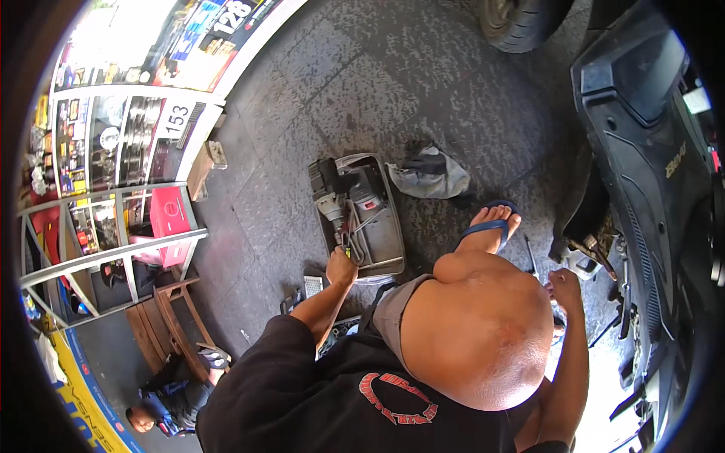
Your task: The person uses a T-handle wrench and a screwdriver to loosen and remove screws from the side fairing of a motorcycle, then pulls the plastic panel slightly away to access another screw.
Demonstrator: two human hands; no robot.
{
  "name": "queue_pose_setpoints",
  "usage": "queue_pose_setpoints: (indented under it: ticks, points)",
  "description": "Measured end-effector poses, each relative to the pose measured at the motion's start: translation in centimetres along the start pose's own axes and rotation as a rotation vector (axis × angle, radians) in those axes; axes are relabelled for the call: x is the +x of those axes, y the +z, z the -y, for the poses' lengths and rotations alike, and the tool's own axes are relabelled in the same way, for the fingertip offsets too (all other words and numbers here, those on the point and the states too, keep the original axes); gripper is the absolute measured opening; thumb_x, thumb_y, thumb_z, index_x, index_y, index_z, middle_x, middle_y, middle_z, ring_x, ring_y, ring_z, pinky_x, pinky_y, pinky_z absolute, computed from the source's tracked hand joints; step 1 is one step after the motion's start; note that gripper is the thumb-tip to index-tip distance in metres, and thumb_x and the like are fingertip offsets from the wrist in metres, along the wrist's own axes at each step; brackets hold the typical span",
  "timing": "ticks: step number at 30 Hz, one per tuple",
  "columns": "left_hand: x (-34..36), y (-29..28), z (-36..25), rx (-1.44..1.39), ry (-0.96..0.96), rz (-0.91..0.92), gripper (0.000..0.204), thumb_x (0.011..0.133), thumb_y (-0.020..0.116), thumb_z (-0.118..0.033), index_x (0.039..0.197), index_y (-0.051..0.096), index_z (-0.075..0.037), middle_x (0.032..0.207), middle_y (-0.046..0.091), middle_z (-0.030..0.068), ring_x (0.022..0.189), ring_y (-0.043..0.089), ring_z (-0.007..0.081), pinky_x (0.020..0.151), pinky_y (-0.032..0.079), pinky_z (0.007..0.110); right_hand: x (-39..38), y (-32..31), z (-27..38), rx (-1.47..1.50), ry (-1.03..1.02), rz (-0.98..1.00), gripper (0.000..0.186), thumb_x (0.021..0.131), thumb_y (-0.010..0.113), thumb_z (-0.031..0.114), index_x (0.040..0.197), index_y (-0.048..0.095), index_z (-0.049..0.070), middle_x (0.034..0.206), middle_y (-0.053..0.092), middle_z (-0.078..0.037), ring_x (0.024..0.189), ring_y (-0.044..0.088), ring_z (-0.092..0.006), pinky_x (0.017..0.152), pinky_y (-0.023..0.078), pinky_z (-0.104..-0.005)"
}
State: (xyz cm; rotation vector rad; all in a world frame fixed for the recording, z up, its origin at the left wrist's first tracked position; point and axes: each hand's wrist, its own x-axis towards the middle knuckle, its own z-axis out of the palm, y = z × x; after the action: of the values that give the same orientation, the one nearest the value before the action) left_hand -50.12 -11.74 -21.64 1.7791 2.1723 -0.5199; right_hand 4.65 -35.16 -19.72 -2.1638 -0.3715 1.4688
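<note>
A grey metal tool tray (384,234) lies on the paved floor (393,83). It holds a black and grey power tool (337,195), several loose hand tools and metal rods; the smaller items cannot be identified.

The left hand (341,268) rests at the near edge of the tray, fingers closed around a small tool handle (346,243) that projects into the tray. The right hand (566,288) is well to the right of the tray, closed in a fist beside the lower engine area of a black scooter (649,151); what it grips cannot be determined.

A grey rag (430,175) lies just beyond the tray's far right corner. A foot in a blue sandal (491,225) stands to the right of the tray. Left of the tray, glass display shelving (113,189) holds boxed parts, and a wooden stool (170,321) stands below it.
</note>
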Motion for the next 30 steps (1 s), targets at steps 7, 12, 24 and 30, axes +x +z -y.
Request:
queue_pose_setpoints:
  ticks: [7,12,24,30]
  points:
    - [1.8,0.4,-0.9,-0.089,0.023,0.200,0.032,0.083,0.069,-0.025,0.103,0.068,-0.001,0.100,0.072,0.0227,0.096,0.070,0.0422,0.081,0.056,0.050,-1.6,3.0,-4.6,0.130,-0.003,-0.017,0.023,0.097,0.064,0.024,0.096,0.064,0.000,0.074,0.068,-0.011,0.056,0.065,-0.0166,0.048,0.053,-0.0304]
    - [0.0,2.8,5.3,-0.110,0.052,0.086,0.030,0.084,0.069,-0.029,0.096,0.068,-0.001,0.097,0.072,0.0233,0.092,0.070,0.0424,0.076,0.055,0.049,-4.3,3.9,-3.3,-0.203,-0.124,-0.103,0.035,0.091,0.067,0.037,0.096,0.072,0.003,0.083,0.074,-0.017,0.074,0.074,-0.0307,0.069,0.058,-0.0432]
    - [-6.4,-11.7,-19.7,-0.376,1.015,0.066,0.023,0.089,0.067,-0.026,0.093,0.066,-0.004,0.090,0.070,0.0233,0.084,0.070,0.0408,0.067,0.055,0.046,-10.6,2.1,12.5,-0.203,-0.825,-0.682,0.033,0.091,0.066,0.022,0.119,0.063,0.004,0.116,0.068,-0.020,0.109,0.066,-0.0375,0.093,0.052,-0.0446]
    - [-16.0,-23.8,-41.1,-0.063,1.885,0.149,0.023,0.085,0.070,-0.026,0.089,0.066,-0.003,0.080,0.070,0.0192,0.075,0.071,0.0373,0.063,0.055,0.045,-16.3,-1.2,16.9,-0.620,-0.914,-0.870,0.061,0.085,0.070,0.015,0.142,0.049,0.006,0.131,0.061,-0.020,0.123,0.058,-0.0370,0.108,0.044,-0.0443]
